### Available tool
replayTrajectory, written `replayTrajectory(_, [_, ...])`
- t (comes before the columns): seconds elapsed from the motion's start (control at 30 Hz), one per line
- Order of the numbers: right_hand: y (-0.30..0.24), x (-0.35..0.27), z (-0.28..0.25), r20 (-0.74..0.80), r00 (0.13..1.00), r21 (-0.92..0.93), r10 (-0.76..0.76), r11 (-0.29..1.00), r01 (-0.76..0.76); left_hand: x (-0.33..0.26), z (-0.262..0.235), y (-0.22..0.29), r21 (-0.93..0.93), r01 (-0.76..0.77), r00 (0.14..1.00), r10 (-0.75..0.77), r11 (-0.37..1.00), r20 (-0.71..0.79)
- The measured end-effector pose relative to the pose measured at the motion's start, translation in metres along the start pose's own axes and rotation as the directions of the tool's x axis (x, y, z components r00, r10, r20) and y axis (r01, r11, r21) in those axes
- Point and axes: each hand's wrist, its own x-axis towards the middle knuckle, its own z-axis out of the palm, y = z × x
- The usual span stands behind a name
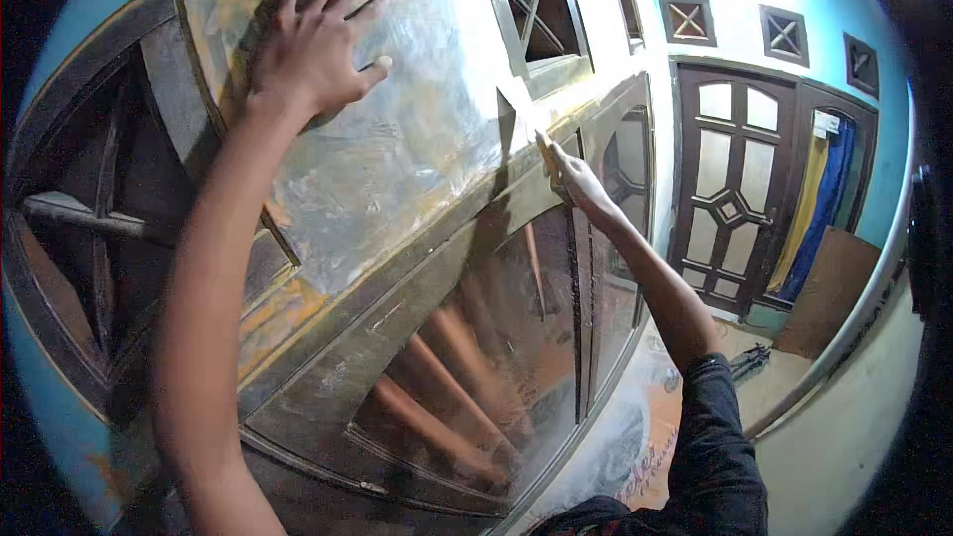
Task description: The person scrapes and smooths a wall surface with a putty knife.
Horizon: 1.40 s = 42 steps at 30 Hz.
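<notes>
Left hand (316,45) pressed flat, fingers spread, on grey plastered wall (397,149). Right hand (574,179) holds a scraper blade (518,111) against the wall, just above a dark wooden window frame (437,337). Panelled door (733,199) well beyond the right hand.

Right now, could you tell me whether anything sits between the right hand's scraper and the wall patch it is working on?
Nothing visible does. The right hand holds a scraper with its blade against the smeared wall patch, just above the dark window frame. The left hand lies flat on the wall, well off to the left.

Dark panelled double door (733,201), blue curtain (832,201), brown board (832,293) leaning, crossed vent windows (687,20)
</notes>
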Motion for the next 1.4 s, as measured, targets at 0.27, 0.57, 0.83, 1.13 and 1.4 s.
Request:
replayTrajectory(0.27, [-0.107,0.042,-0.009,-0.05,0.973,-0.102,-0.226,0.97,0.22,0.007,-0.001,0.006,-0.055,-0.001,1.0,0.0,0.999,-0.01])
replayTrajectory(0.57, [-0.217,0.076,-0.009,-0.037,0.92,-0.168,-0.39,0.91,0.379,0.011,0.001,0.011,-0.056,0.006,1.0,-0.005,0.998,0.019])
replayTrajectory(0.83, [-0.014,0.013,-0.017,-0.029,0.96,-0.078,-0.279,0.958,0.276,0.012,-0.004,0.01,-0.029,0.006,1.0,-0.006,1.0,-0.002])
replayTrajectory(1.13, [0.046,-0.039,0.013,-0.13,0.991,-0.079,-0.03,0.997,0.02,0.005,-0.004,0.005,-0.044,0.015,0.999,-0.013,0.999,0.044])
replayTrajectory(1.4, [0.0,-0.011,0.011,-0.093,0.981,0.135,-0.169,0.974,0.181,0.004,-0.008,0.007,-0.002,0.025,0.999,-0.025,1.0,0.029])
